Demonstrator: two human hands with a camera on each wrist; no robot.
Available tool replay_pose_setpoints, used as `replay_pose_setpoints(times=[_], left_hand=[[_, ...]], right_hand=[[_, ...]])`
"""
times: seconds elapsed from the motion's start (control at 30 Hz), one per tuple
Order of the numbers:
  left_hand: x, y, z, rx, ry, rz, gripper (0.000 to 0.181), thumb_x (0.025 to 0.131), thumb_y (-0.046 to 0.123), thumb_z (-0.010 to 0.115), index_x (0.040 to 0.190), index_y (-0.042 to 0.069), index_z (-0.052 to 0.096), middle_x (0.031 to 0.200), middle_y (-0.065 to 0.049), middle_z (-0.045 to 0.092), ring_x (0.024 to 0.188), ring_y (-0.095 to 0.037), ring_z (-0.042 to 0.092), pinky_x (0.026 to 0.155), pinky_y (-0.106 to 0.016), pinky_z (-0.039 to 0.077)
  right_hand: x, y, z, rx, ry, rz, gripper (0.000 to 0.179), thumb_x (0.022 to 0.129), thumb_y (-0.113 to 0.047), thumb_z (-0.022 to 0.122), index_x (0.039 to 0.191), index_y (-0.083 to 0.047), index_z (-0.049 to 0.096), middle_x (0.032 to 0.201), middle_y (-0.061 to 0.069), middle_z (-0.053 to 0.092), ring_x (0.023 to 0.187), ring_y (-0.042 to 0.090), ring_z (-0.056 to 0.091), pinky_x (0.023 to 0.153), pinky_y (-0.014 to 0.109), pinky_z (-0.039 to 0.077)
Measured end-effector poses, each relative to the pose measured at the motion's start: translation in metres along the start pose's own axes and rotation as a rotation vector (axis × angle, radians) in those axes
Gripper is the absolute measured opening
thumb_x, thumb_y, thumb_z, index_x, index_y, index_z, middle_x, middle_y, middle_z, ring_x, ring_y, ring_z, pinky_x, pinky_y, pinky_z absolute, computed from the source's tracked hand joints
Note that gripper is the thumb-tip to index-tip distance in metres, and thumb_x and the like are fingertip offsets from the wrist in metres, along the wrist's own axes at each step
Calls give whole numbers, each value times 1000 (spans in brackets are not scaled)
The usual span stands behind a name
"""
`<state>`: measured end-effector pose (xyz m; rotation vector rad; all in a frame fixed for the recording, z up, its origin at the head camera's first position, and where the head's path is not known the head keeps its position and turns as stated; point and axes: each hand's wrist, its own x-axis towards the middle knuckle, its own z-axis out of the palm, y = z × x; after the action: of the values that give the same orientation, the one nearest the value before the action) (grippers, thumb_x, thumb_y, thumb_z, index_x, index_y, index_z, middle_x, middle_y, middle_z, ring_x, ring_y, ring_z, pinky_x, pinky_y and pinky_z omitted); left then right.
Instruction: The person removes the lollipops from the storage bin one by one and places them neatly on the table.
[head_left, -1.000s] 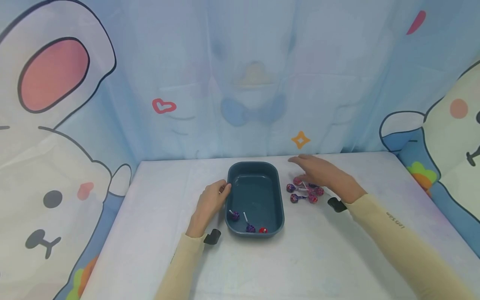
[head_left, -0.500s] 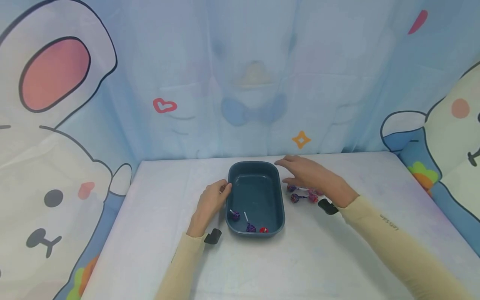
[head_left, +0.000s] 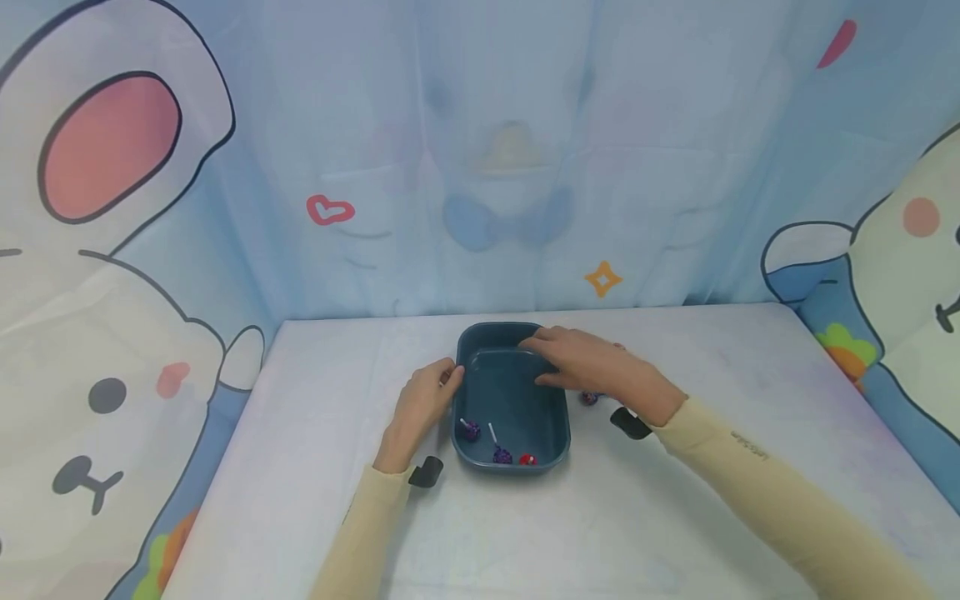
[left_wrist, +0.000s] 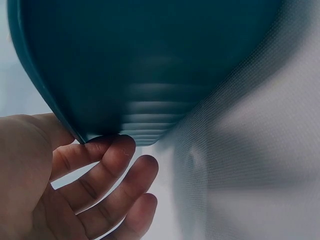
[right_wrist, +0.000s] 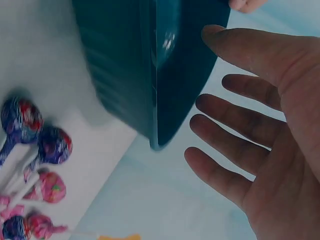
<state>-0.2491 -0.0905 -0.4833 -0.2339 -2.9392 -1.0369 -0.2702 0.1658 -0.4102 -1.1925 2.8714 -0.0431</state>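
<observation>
A dark teal plastic bin [head_left: 512,392] stands on the white table. My left hand [head_left: 420,408] grips its left rim between thumb and fingers; in the left wrist view the fingers [left_wrist: 112,165] curl beneath that rim. Inside, at the near end, lie two purple-wrapped lollipops [head_left: 502,454] and a red-wrapped piece [head_left: 527,459]. My right hand [head_left: 592,364] hovers over the bin's right side, fingers spread and holding nothing. In the right wrist view, several lollipops with blue [right_wrist: 55,145] and pink wrappers [right_wrist: 50,188] lie on the table beside the bin; the hand mostly hides them in the head view.
The table [head_left: 480,533] has a white cloth and ends at a blue curtain [head_left: 360,133] printed with cartoon bears. A small dark camera [head_left: 426,472] sits at my left wrist and another [head_left: 630,423] at my right.
My right hand has moved left from above the loose lollipops to over the bin, covering most of the pile. The left hand and the bin stay in place.
</observation>
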Motion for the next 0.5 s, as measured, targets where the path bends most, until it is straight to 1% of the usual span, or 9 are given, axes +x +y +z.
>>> replay_pose_setpoints(times=[0.17,0.3,0.4,0.5], left_hand=[[1,0,0,-5,-2,-2,29,96,41,42,81,19,54,73,3,57,60,-12,51,53,-26,40],[1,0,0,-5,-6,-10,27,95,40,43,84,19,56,74,3,58,62,-12,51,55,-26,40],[1,0,0,-7,-9,-13,27,95,40,43,86,20,57,75,4,58,63,-12,52,56,-25,41],[1,0,-1,-14,-9,-10,26,95,40,43,84,20,56,74,4,58,62,-12,52,55,-26,41]], right_hand=[[8,-10,8,-9,-28,-26,57,81,-34,69,129,-12,49,114,6,57,100,20,58,86,37,48],[14,-18,12,-3,-48,-47,55,81,-34,69,128,-12,50,117,7,58,106,23,57,90,40,46],[19,-26,13,10,-84,-44,55,81,-35,68,128,-12,50,120,7,58,110,24,56,93,41,44],[24,-35,14,14,-122,-45,55,81,-36,68,128,-13,51,121,7,58,113,24,55,96,41,42]])
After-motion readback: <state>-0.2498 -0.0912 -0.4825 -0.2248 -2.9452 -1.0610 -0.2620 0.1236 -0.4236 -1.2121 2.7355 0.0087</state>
